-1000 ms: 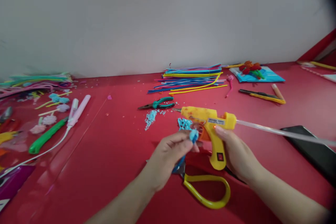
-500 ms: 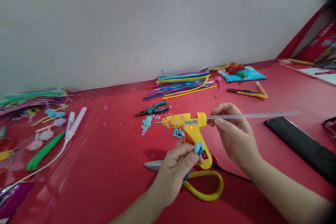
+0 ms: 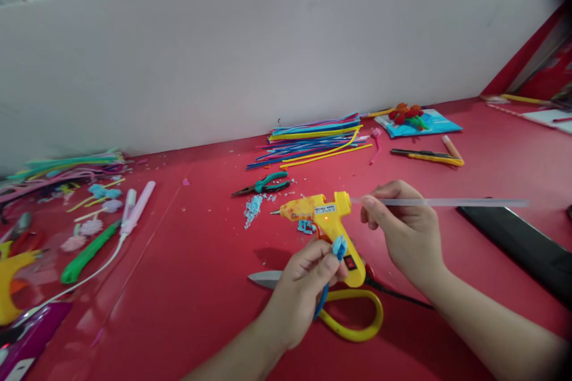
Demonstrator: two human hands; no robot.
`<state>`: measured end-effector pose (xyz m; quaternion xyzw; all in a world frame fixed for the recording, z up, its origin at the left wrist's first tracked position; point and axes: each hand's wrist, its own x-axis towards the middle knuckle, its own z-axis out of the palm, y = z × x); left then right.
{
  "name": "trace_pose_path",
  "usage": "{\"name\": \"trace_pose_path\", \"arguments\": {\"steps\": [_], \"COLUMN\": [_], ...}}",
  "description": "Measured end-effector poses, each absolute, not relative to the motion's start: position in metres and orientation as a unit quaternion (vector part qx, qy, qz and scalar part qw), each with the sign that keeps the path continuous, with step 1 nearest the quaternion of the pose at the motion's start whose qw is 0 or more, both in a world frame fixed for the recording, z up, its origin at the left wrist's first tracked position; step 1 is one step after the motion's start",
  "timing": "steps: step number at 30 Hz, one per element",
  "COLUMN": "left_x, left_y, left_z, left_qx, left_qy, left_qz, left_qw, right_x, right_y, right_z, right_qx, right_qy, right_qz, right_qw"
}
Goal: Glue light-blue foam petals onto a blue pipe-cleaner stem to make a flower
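My left hand (image 3: 297, 294) is closed, pinching a small blue flower-like piece (image 3: 339, 247) between thumb and finger. A blue stem hangs below that hand. Its other fingers lie against the handle of a yellow glue gun (image 3: 325, 211), whose nozzle points left; how firmly they hold it is hidden. Behind the gun, my right hand (image 3: 404, 226) pinches a long translucent glue stick (image 3: 473, 203) that reaches out to the right. The stick's front end is at or near the gun's rear opening. Below the gun, scissors (image 3: 379, 315) with a yellow handle lie partly behind my left hand.
Pliers (image 3: 261, 184), blue scraps (image 3: 252, 208) and a bundle of pipe cleaners (image 3: 313, 140) lie beyond the gun. A black phone-like slab (image 3: 513, 244) is at right. Leftward are a pink corded tool (image 3: 138, 208), a green handled tool (image 3: 87, 256) and another yellow glue gun (image 3: 11, 286).
My right hand and the glue stick have shifted a little to the right, away from the gun's rear. My left hand keeps its hold on the blue piece. The view has turned slightly left.
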<state>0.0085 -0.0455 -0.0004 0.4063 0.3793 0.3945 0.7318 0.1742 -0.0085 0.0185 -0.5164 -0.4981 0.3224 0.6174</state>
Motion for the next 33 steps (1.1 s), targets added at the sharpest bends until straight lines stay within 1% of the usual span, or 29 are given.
{"name": "trace_pose_path", "arguments": {"steps": [3,6,8,11,12,13,17,19,21,23,25,27,31,33], "left_x": [0.008,0.008,0.008,0.006,0.005,0.005,0.002,-0.001,-0.006,-0.012,-0.02,-0.026,-0.031,-0.031], "left_y": [-0.046,-0.045,-0.044,-0.041,-0.04,-0.039,-0.036,-0.033,-0.028,-0.021,-0.014,-0.008,-0.002,-0.001], "left_z": [-0.002,-0.001,0.002,0.006,0.007,0.009,0.018,0.023,0.025,0.023,0.02,0.018,0.019,0.021], "left_qx": [0.421,0.436,0.457,0.495,0.505,0.514,0.541,0.545,0.524,0.468,0.403,0.37,0.366,0.381], "left_qy": [0.393,0.403,0.407,0.402,0.401,0.402,0.386,0.369,0.361,0.395,0.451,0.478,0.516,0.535], "left_qz": [0.39,0.389,0.39,0.377,0.368,0.358,0.316,0.317,0.327,0.359,0.387,0.407,0.409,0.407], "left_qw": [0.719,0.704,0.688,0.672,0.669,0.668,0.677,0.682,0.698,0.704,0.696,0.685,0.658,0.635], "right_x": [0.173,0.171,0.169,0.168,0.167,0.167,0.166,0.169,0.175,0.182,0.189,0.192,0.189,0.187], "right_y": [-0.007,-0.005,-0.004,-0.007,-0.008,-0.01,-0.012,-0.009,-0.004,-0.001,0.0,-0.003,-0.013,-0.017], "right_z": [0.018,0.02,0.021,0.018,0.016,0.015,0.012,0.015,0.019,0.021,0.021,0.018,0.015,0.014], "right_qx": [-0.515,-0.458,-0.423,-0.396,-0.389,-0.387,-0.373,-0.362,-0.372,-0.382,-0.388,-0.409,-0.472,-0.474], "right_qy": [-0.492,-0.477,-0.475,-0.461,-0.45,-0.436,-0.381,-0.354,-0.335,-0.338,-0.364,-0.408,-0.523,-0.567], "right_qz": [0.332,0.435,0.54,0.688,0.717,0.732,0.761,0.759,0.726,0.701,0.693,0.679,0.614,0.588], "right_qw": [0.618,0.611,0.551,0.397,0.364,0.353,0.37,0.41,0.471,0.499,0.486,0.453,0.355,0.33]}}
